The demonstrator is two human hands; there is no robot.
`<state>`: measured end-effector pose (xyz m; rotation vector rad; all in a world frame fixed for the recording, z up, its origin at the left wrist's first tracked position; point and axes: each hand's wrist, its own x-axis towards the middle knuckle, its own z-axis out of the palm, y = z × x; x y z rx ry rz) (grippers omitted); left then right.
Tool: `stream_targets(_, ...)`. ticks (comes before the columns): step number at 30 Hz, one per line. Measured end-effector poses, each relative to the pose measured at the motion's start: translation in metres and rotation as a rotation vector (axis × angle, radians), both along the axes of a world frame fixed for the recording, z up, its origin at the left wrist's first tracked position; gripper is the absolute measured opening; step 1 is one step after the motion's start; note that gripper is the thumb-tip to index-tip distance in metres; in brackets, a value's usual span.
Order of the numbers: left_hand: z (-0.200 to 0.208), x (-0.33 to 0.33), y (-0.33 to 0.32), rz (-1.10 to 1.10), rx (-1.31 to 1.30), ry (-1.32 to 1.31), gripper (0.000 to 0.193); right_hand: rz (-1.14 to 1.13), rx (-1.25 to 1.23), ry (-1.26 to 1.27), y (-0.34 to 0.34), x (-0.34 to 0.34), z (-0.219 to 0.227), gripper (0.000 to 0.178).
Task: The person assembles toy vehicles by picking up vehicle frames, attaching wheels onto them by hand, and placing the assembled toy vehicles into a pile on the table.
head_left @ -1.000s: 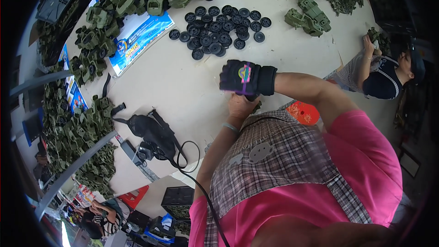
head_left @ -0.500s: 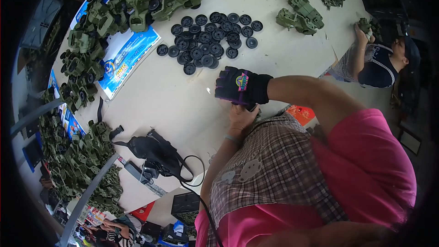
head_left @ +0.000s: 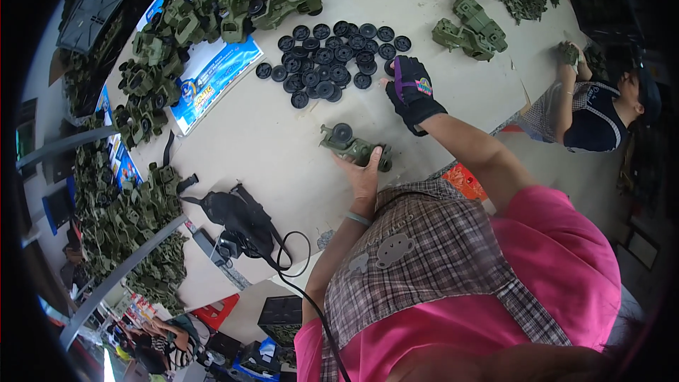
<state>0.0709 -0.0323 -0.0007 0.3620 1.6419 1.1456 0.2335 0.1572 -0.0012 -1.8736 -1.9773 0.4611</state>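
My left hand [head_left: 361, 177] is bare and holds a green toy vehicle [head_left: 357, 149] above the table, close to my apron. One black wheel [head_left: 342, 132] shows on the vehicle's upper side; my fingers and thumb cover part of its body. Farther right, my right hand [head_left: 411, 92], in a black and purple glove, is at the near right edge of a pile of black wheels [head_left: 325, 73]. Its fingers bend down over one wheel at that edge, which they mostly hide.
Green toy vehicles [head_left: 231, 10] lie heaped at the far left on a blue printed sheet [head_left: 219, 81], with green parts [head_left: 134, 233] nearer left. A black bag [head_left: 242, 223] with a cable lies near left. Several green bodies [head_left: 475, 27] lie far right. A co-worker [head_left: 587, 106] sits at right.
My hands have parted: the right has moved away to the wheel pile, while the left keeps the toy vehicle. The vehicle, covered before by the glove, now shows. The whole view has shifted slightly.
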Motion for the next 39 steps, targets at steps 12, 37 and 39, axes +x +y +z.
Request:
stream_targets(12,0.032,-0.087,0.055,-1.389,0.337,1.308,0.085,0.684,-0.245,0.407,-0.063,0.045,0.044,0.047)
stream_targets(37,0.006,-0.044,-0.002,-1.033,0.183,1.333,0.057,0.981,-0.137,0.090,-0.077,0.029,0.068,0.036)
stream_targets(39,0.005,-0.043,-0.002,-1.024,0.141,1.306,0.057,0.948,-0.214,0.102,-0.078,0.030,0.064,0.039)
